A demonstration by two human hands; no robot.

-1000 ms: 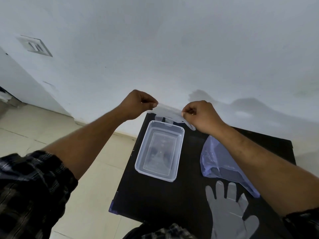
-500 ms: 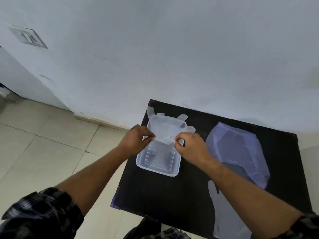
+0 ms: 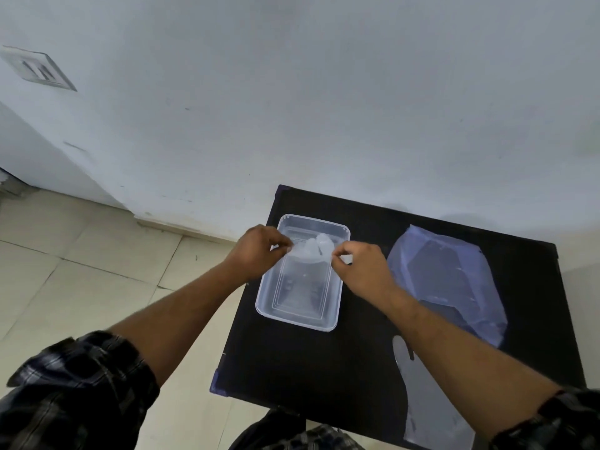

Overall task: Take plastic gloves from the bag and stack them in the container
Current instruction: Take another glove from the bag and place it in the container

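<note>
A clear rectangular plastic container (image 3: 300, 315) stands on the black table (image 3: 292, 362). Over its far half I hold a thin clear plastic glove (image 3: 311, 250), folded and bunched. My left hand (image 3: 256, 251) pinches its left edge and my right hand (image 3: 363, 267) pinches its right edge. The glove hangs low inside the container's far half; I cannot tell whether it touches the bottom. A bluish plastic bag (image 3: 451, 280) lies flat to the right of the container. Another clear glove (image 3: 425, 404) lies on the table's near right part, partly hidden under my right forearm.
The table stands against a white wall (image 3: 324, 108). Beige floor tiles (image 3: 81, 271) lie to the left, beyond the table's left edge. A wall socket (image 3: 39, 69) sits at the upper left. My checked sleeves show at the bottom corners.
Both hands came down from in front of the wall to the container with the glove. The glove, spread out half a second ago, is now folded and bunched over the container's far half.
</note>
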